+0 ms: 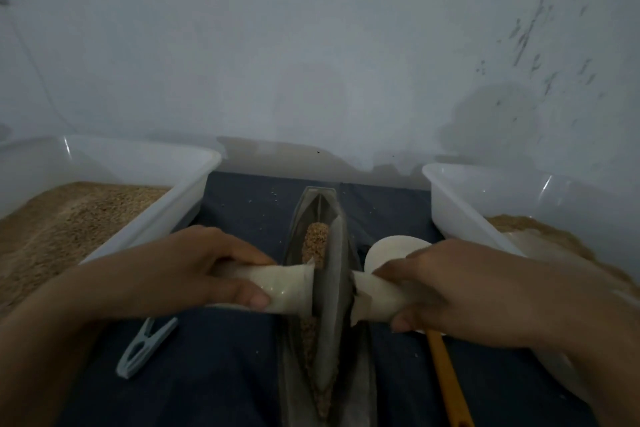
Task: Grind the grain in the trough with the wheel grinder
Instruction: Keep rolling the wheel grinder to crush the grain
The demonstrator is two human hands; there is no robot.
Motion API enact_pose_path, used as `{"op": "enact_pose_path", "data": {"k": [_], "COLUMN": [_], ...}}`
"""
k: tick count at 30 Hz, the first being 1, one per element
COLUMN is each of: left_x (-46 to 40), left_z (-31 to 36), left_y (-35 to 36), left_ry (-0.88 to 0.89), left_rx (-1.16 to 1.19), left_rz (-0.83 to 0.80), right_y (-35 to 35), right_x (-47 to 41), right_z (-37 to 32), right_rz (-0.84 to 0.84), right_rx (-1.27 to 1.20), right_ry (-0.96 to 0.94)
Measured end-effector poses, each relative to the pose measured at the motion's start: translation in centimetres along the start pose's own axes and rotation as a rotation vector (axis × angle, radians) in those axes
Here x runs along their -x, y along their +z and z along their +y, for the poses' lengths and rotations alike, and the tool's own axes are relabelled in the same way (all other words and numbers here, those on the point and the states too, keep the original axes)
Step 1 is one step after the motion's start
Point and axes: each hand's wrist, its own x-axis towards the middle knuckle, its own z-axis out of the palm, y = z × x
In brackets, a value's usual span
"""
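Lengthwise, the boat-shaped trough runs away toward the wall, grain along its groove. Upright in it stands the wheel grinder, axle handle crosswise. Left hand and right hand each wrap curled fingers round a handle end.
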Motion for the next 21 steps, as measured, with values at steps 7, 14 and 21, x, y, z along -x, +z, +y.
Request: {"op": "enact_pose_path", "data": {"k": [7, 14, 21], "left_x": [-1.7, -4.3, -1.8], "left_z": [-0.8, -1.2, -1.0], "left_y": [1.5, 4.4, 1.4], "left_ry": [-0.18, -0.014, -0.077], "left_rx": [-0.163, -0.659, -0.199], "left_rz": [0.263, 0.739, 0.271], "right_y": [2.3, 5.7, 1.6], "right_x": [-3.3, -5.9, -3.2], "right_z": [1.0, 2.8, 1.0], "right_rz": [0.256, 0.488, 0.143], "right_rx": [0.088, 0.17, 0.091], "right_ry": [0.084, 0.204, 0.073]}}
